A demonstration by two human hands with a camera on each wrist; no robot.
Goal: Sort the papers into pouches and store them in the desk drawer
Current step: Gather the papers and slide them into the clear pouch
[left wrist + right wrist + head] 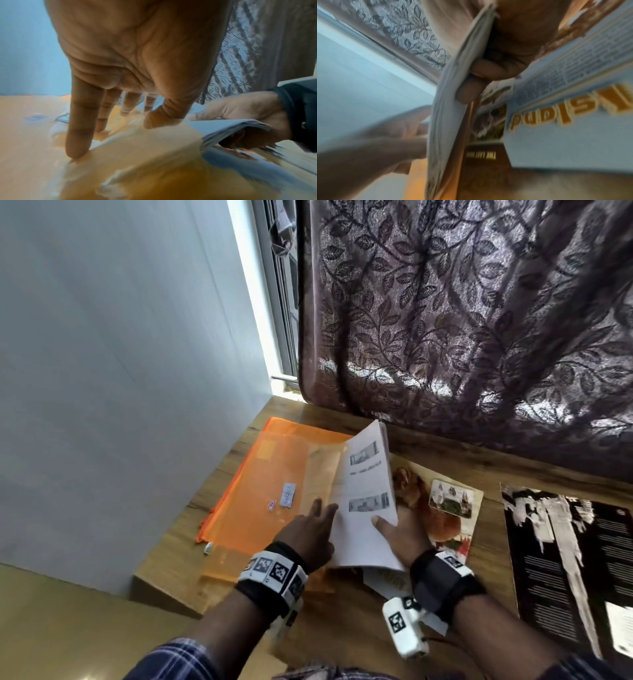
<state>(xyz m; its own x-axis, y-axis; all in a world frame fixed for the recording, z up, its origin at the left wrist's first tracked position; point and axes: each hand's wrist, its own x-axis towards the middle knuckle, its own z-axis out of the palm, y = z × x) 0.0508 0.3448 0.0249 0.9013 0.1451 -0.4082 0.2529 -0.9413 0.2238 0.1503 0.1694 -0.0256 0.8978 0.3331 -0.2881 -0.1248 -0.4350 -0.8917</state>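
Pouch: orange translucent zip pouch [270, 491], lying flat at the left end of the tabletop [178, 563]; small white label on its face, zipper pull at its near left corner.
Paper stack: white printed sheets [363, 501] with grey photographs, tilted up on edge, their left margin over the pouch's right part.
Colour leaflet: glossy print [448, 508] with orange-brown imagery, flat, just right of the stack and partly under it.
Dark sheet: black-and-white printed page [561, 559], flat, at far right.
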